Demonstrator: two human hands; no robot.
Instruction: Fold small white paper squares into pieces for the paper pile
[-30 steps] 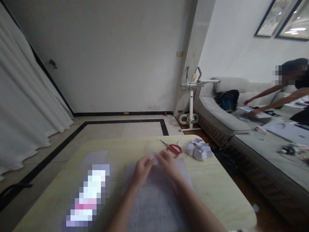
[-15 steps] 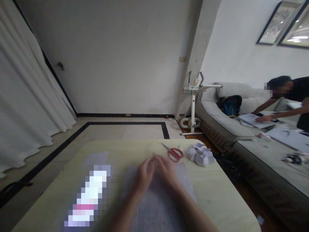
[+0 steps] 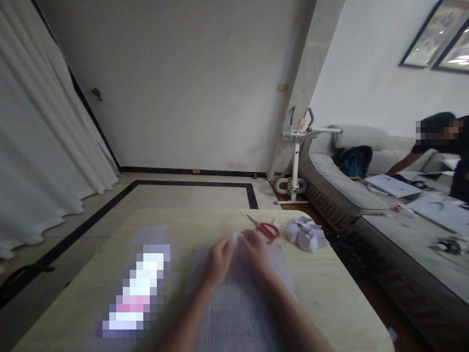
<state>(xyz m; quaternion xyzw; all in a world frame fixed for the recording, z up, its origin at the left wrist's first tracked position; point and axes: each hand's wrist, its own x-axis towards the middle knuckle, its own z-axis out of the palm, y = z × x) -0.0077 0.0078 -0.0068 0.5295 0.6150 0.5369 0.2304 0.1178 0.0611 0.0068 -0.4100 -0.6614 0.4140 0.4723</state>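
Two hands, fingers closed: our left hand (image 3: 221, 255) and right hand (image 3: 256, 250) pinch small paper (image 3: 238, 236) at twelve-o'clock edge of sheet (image 3: 238, 315). Folded papers (image 3: 307, 235) at three o'clock look finished; ours seems unfinished (how many remain, we cannot tell). Scissors (image 3: 261, 226) at two o'clock.

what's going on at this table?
A person's left hand and right hand pinch a small white piece of paper between their fingertips, over the far edge of a large printed white sheet on a pale wooden table. Red-handled metal scissors lie beside the right hand, with a cluster of folded white paper further right. Motion blur hides the finer details. Another person in dark clothing leans over the grey sofa.
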